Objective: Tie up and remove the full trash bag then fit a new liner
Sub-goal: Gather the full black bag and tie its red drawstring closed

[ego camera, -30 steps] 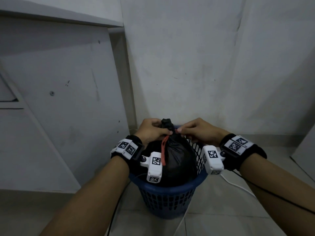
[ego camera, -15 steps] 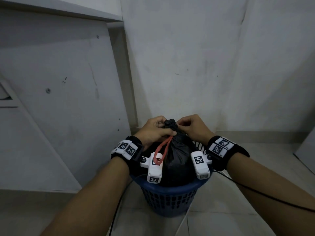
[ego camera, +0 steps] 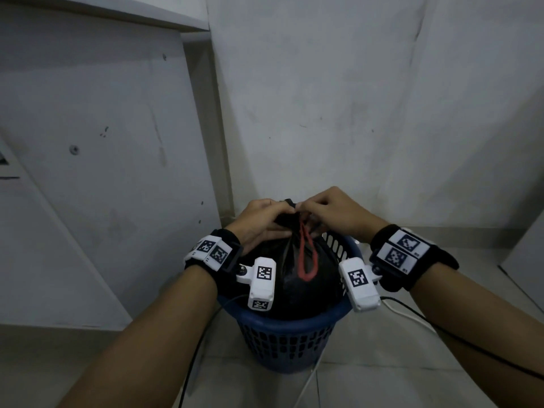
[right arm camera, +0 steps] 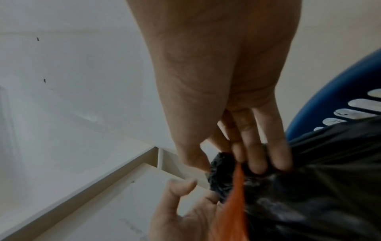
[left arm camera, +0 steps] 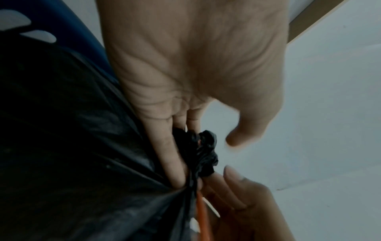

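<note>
A full black trash bag (ego camera: 321, 281) sits in a blue mesh basket (ego camera: 288, 323) on the floor. The bag's top is gathered into a crumpled neck (left arm camera: 206, 153), and a red drawstring loop (ego camera: 307, 260) hangs down its front. My left hand (ego camera: 282, 216) is at the neck's left side. In the left wrist view its fingers (left arm camera: 169, 154) lie straight along the neck and the thumb stands off it. My right hand (right arm camera: 230, 168) pinches the neck between thumb and fingers, right where the orange-red string (right arm camera: 237, 179) comes out.
The basket stands in a corner: a white wall (ego camera: 353, 113) behind it and a white cabinet panel (ego camera: 103, 172) to the left. A white cable (ego camera: 412, 318) lies on the tiled floor to the right. Black wrist cables trail beside both forearms.
My right hand has moved left from the stretched string onto the bag's neck. The drawstring, pulled sideways before, now hangs as a loose loop. Both hands sit closer together.
</note>
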